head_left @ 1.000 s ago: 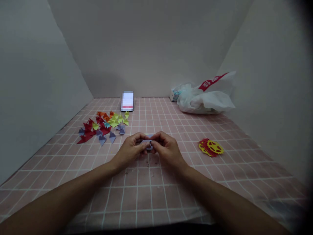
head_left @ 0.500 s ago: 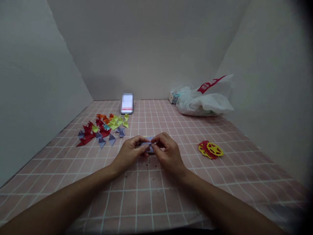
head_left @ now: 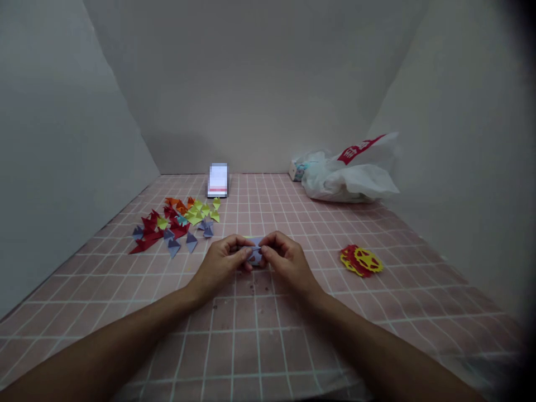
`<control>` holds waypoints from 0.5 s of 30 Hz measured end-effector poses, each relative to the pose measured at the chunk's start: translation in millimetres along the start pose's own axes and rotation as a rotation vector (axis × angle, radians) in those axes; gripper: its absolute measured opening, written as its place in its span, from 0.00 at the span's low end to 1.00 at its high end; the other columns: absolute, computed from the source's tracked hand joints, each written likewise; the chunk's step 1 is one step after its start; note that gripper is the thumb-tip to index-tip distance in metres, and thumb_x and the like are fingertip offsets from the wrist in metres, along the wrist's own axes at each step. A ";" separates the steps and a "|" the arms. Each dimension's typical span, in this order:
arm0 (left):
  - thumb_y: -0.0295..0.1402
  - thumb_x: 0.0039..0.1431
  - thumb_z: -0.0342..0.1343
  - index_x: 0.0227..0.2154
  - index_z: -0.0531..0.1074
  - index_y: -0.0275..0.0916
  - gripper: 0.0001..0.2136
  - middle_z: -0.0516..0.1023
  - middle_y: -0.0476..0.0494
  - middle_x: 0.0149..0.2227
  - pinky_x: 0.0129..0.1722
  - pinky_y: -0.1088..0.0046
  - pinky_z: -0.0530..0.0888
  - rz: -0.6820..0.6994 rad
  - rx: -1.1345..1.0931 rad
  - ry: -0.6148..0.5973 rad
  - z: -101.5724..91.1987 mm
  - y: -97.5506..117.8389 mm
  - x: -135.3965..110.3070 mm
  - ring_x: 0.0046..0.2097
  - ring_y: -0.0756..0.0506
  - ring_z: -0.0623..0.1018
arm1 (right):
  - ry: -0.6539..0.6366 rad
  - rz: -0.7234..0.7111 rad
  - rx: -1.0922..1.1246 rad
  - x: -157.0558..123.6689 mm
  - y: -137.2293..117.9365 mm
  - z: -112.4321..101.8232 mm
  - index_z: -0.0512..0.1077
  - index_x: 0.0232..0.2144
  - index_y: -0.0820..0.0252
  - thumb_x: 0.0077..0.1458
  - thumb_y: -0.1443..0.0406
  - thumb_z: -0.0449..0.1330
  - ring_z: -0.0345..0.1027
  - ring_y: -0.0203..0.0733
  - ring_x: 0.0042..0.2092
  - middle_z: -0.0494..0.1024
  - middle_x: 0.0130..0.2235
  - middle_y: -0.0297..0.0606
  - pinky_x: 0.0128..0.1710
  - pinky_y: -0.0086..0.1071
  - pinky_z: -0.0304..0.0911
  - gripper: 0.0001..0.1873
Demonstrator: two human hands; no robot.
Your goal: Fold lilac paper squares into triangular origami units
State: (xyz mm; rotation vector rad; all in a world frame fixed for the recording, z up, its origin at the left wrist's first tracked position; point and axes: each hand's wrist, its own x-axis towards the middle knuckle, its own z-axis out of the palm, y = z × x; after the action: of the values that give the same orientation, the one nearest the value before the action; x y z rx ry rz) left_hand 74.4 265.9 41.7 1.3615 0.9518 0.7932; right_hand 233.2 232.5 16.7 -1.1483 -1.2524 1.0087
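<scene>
Low over the middle of the cloth, my left hand (head_left: 226,258) and my right hand (head_left: 287,259) meet fingertip to fingertip. Each has thumb and forefinger pinched on a small piece of purple paper (head_left: 257,248), mostly hidden by the fingers. Directly beneath them lies a pale purple paper stack (head_left: 255,258) with a bit of yellow at its far edge; the hands cover its sides. Off to the left is a spread of small folded paper shapes in red, orange, yellow-green, blue and purple, such as a purple one (head_left: 191,242) and a red one (head_left: 144,244).
A phone (head_left: 218,180) with a lit, blurred screen stands at the back. Behind right, a white plastic bag (head_left: 349,178) lies against a small box (head_left: 295,170). Red and yellow gear-like cut-outs (head_left: 367,260) are piled to the right. Walls enclose the pink checked cloth (head_left: 247,357).
My fingers have shifted slightly on the purple paper, and more of the pale purple stack shows between them. Everything sits a little lower in the view.
</scene>
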 end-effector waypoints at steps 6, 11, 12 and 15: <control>0.33 0.53 0.59 0.33 0.74 0.34 0.07 0.75 0.51 0.26 0.27 0.77 0.71 0.023 0.023 -0.051 -1.9 -3.7 1.9 0.24 0.53 0.73 | -0.037 -0.003 -0.117 -1.2 -2.6 -0.3 0.70 0.26 0.59 0.55 0.60 0.59 0.64 0.38 0.30 0.71 0.27 0.34 0.31 0.32 0.59 0.10; 0.34 0.57 0.57 0.35 0.74 0.35 0.08 0.75 0.50 0.27 0.28 0.76 0.72 0.043 0.055 -0.074 -3.5 -6.3 2.9 0.25 0.52 0.75 | -0.003 -0.028 -0.234 -2.2 -4.7 -2.7 0.67 0.22 0.59 0.57 0.59 0.56 0.62 0.37 0.28 0.69 0.24 0.33 0.29 0.32 0.56 0.14; 0.34 0.57 0.56 0.36 0.74 0.35 0.08 0.75 0.50 0.27 0.28 0.75 0.72 0.051 0.056 -0.065 -3.7 -6.6 2.9 0.25 0.52 0.75 | 0.009 -0.031 -0.255 -2.5 -5.1 -3.0 0.66 0.22 0.58 0.58 0.60 0.55 0.62 0.37 0.27 0.68 0.23 0.33 0.29 0.32 0.56 0.14; 0.34 0.58 0.56 0.36 0.73 0.35 0.07 0.75 0.50 0.28 0.28 0.75 0.72 0.086 0.059 -0.041 -4.2 -7.9 3.1 0.24 0.52 0.75 | 0.020 -0.053 -0.309 -2.9 -5.5 -3.6 0.64 0.21 0.58 0.58 0.60 0.54 0.61 0.38 0.27 0.68 0.23 0.33 0.28 0.33 0.54 0.15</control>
State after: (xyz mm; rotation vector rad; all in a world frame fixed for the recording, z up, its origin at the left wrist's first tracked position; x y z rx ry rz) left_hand 71.4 269.9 33.7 1.4726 0.8954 0.8041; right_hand 236.3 228.5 21.7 -1.3485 -1.4493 0.7793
